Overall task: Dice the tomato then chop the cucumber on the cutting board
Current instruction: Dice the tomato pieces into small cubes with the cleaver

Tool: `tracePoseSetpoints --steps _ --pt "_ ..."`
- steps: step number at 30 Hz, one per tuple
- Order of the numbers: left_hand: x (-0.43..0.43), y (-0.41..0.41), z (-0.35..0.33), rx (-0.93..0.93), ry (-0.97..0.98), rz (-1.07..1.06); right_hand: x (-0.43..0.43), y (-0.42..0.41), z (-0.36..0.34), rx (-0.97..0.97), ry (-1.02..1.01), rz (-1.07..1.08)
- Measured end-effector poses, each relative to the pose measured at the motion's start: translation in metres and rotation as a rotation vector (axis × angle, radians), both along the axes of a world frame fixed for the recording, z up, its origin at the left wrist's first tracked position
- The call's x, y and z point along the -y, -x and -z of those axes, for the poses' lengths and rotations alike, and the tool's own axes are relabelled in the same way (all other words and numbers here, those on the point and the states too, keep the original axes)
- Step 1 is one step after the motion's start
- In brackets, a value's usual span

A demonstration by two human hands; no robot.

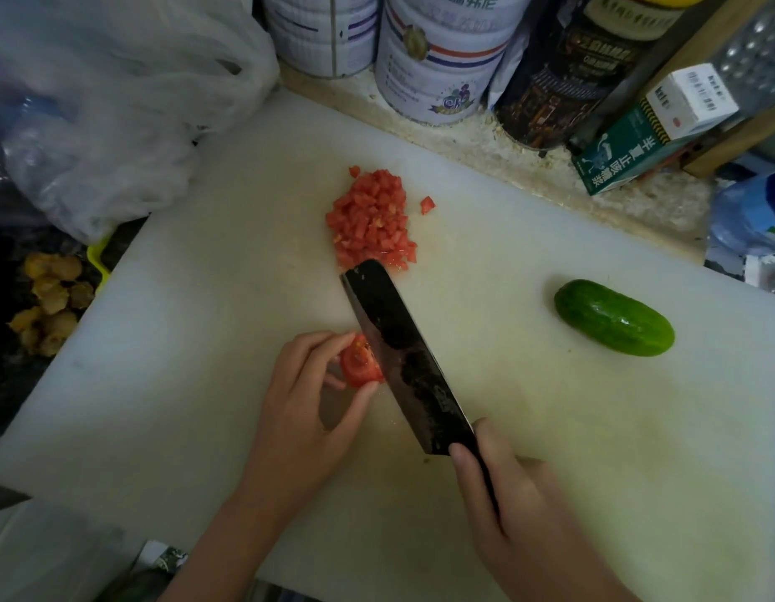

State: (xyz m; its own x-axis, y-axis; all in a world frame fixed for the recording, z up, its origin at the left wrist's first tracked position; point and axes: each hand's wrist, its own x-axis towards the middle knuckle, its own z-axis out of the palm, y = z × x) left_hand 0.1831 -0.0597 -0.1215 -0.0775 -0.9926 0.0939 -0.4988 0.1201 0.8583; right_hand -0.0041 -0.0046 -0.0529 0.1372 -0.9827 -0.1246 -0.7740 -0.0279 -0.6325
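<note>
Tomato wedge [360,362] mid-board [203,341], pinched in fingers of left hand [299,410], touching left flank of knife [403,354]. Right hand [507,506] clenched round handle. Diced pile [370,219] beyond blade tip. Cucumber [613,317] whole, well right, nearer right hand.

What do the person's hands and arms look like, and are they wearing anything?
Both hands are bare: the left hand and the right hand have no gloves, and no rings, watch or wristband show. No sleeve comes into view; the left forearm and right forearm are uncovered down to the picture's bottom edge.
</note>
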Motion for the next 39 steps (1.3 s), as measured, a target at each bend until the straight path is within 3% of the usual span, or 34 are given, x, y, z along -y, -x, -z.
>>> tracePoseSetpoints --steps 12,17,24,30,34,39 --pt "0.005 -0.001 -0.002 -0.036 -0.023 -0.001 0.027 -0.030 0.001 -0.208 -0.015 -0.003" --pt "0.008 -0.002 -0.002 -0.038 -0.032 0.006 -0.005 -0.029 0.000 -0.440 0.020 0.045" --pt "0.008 0.000 -0.001 -0.061 -0.039 -0.008 0.019 -0.041 0.012 -0.447 0.096 -0.003" --pt "0.010 -0.001 -0.002 -0.094 -0.040 -0.007 -0.005 -0.038 0.013 -0.551 0.002 0.032" --pt "0.011 0.000 -0.003 -0.091 -0.039 0.001 0.009 -0.042 0.013 -0.604 0.044 -0.009" --pt "0.013 -0.002 -0.005 -0.099 -0.098 0.027 0.047 -0.058 0.013 -0.521 0.107 -0.008"
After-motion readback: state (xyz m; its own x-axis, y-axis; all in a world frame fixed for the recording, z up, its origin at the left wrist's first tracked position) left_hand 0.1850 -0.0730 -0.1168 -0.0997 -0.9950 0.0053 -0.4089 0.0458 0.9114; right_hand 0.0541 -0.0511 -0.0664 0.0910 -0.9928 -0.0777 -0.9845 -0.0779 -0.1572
